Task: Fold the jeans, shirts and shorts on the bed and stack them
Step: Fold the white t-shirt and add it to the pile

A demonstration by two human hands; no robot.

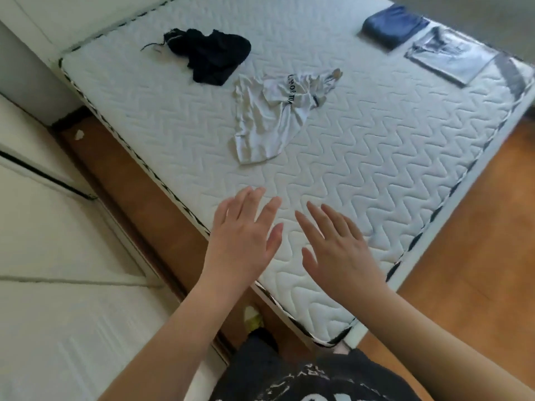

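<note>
Head view looks down on a white quilted mattress (362, 157) that fills most of the frame, with wooden floor (477, 270) to the right and white panelled furniture (58, 256) to the left. Both bare forearms reach over the mattress's near corner: the left hand (243, 235) and the right hand (338, 250) hover side by side, palms down, fingers straight and spread, holding nothing. Ahead of them, well apart and roughly on the line between the two hands, lies a crumpled white garment with black lettering (275, 114); its long axis runs from a near-left hem up and away to the right, so its near end sits slightly closer to the left hand. Beyond it, further up and to the left, a black garment (214, 59) lies bunched, a drawstring trailing off its left side. At the far right edge sit two items that look already folded: a blue piece (393, 27) and, just beside it, a flat pale printed shirt (454, 56). My judgement is that the white garment is the next to be taken, a forward reach for both hands, and it will need spreading flat before any fold
</note>
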